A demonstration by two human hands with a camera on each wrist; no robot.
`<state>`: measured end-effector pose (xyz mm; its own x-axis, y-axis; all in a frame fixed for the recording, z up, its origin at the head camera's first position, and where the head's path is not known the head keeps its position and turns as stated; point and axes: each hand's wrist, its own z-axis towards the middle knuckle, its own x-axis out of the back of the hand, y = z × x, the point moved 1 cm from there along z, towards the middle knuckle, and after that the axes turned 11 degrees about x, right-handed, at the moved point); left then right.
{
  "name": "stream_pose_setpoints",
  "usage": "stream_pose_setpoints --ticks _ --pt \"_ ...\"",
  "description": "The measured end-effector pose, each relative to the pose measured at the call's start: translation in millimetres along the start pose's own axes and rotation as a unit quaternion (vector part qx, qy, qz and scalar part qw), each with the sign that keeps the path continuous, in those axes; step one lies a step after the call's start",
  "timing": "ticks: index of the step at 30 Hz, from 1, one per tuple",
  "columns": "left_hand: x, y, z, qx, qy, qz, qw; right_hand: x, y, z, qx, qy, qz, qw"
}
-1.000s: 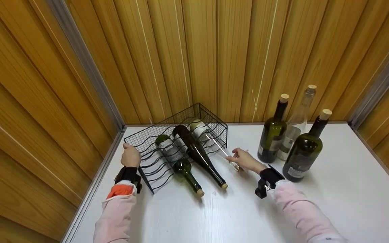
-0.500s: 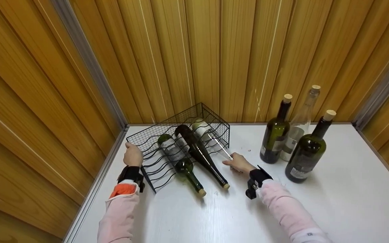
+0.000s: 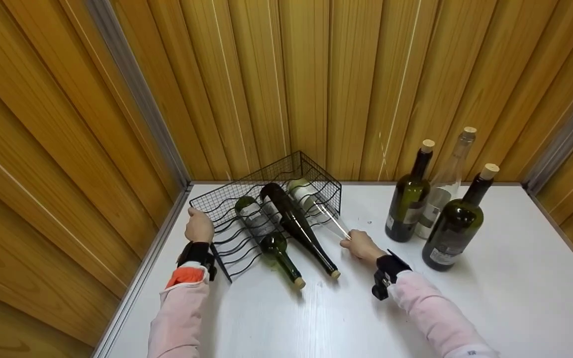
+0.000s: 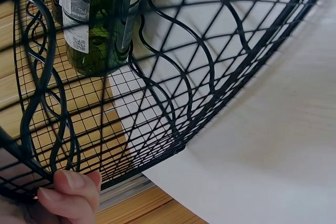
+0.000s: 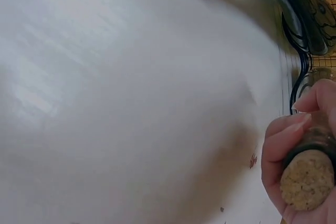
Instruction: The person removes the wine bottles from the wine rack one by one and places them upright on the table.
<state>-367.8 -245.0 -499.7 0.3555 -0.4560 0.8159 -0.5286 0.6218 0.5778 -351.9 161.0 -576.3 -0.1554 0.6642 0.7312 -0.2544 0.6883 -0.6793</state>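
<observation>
At the back left of the table, a black wire wine rack (image 3: 246, 186) holds three corked bottles lying with necks toward me. My left hand (image 3: 200, 226) grips the rack's left upper corner; its fingertips (image 4: 73, 196) curl over the wire in the left wrist view. My right hand (image 3: 362, 245) holds the neck of the clear wine bottle (image 3: 316, 206), which lies rightmost in the rack. The bottle's cork (image 5: 307, 180) pokes out of that hand in the right wrist view. Beside it lie a dark brown bottle (image 3: 299, 228) and, leftmost, a green bottle (image 3: 272, 242).
On the right of the white table (image 3: 346, 323) stand three corked bottles close together: a green one (image 3: 408, 205), a clear one (image 3: 438, 200) and a dark green one (image 3: 454, 227). A wood-patterned wall (image 3: 351, 89) rises right behind the table.
My right hand has shifted along the clear bottle's neck, and its fingers now wrap round it over the cork end. The left hand stays on the rack; the head view has swung slightly left.
</observation>
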Motion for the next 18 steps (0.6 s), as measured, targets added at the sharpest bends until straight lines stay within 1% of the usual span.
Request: stream_pose_setpoints --ticks 4,6,10,14,18 --pt "0.2 -0.4 -0.8 -0.007 0.002 -0.004 1.0 7.1 -0.5 -9.7 -0.008 -0.011 0.012 1.0" --pt "0.7 -0.3 -0.9 -0.007 0.001 -0.004 1.0 11.0 -1.8 -14.4 -0.016 -0.019 0.028 0.999" --pt "0.8 0.2 0.2 -0.006 -0.007 -0.003 1.0 20.4 -4.5 -24.2 -0.027 -0.023 0.045 0.998" --pt "-0.1 -0.2 0.5 0.0 -0.016 0.001 0.9999 29.3 -5.9 -34.3 -0.028 -0.031 0.034 0.999" --pt "-1.1 0.1 0.0 -0.001 -0.006 -0.001 1.0 36.8 -8.1 -44.9 -0.031 -0.044 0.022 0.998"
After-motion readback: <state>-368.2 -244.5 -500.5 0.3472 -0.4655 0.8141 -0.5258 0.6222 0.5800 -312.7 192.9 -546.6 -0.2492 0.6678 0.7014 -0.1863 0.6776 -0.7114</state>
